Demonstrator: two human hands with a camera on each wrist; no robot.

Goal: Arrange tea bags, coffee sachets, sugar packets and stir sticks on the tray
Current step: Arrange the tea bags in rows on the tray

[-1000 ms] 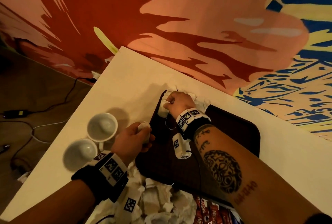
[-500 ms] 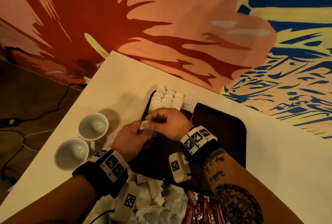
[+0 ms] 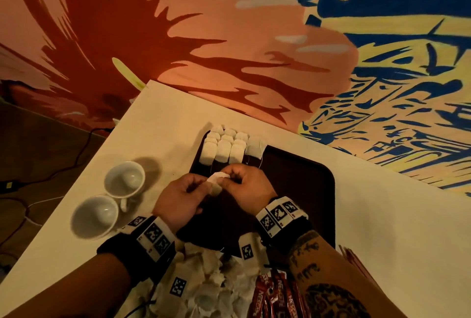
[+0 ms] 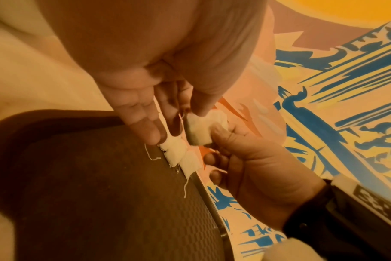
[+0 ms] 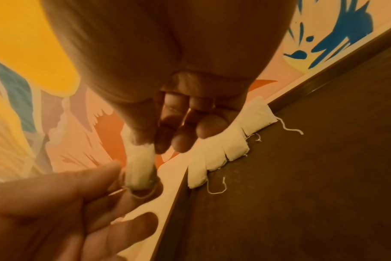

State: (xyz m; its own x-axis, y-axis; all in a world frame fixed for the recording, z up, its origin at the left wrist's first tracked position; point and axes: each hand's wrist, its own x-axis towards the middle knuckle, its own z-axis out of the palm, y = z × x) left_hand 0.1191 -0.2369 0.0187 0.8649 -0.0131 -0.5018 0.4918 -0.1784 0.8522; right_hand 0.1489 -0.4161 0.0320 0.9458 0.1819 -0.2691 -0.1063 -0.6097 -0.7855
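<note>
Pinching one tea bag (image 3: pixel 215 183) between both hands (image 3: pixel 183 199) (image 3: pixel 248 190), you have the laid rows (image 3: pixel 224 148) just above, toward frame top.

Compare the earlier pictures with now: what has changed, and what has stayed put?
The right hand left the tea bag rows, came back to the left hand, and both now pinch one tea bag. The cups and tray stayed.

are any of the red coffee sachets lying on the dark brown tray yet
No, the red coffee sachets lie off the dark brown tray, nearer the person.
</note>
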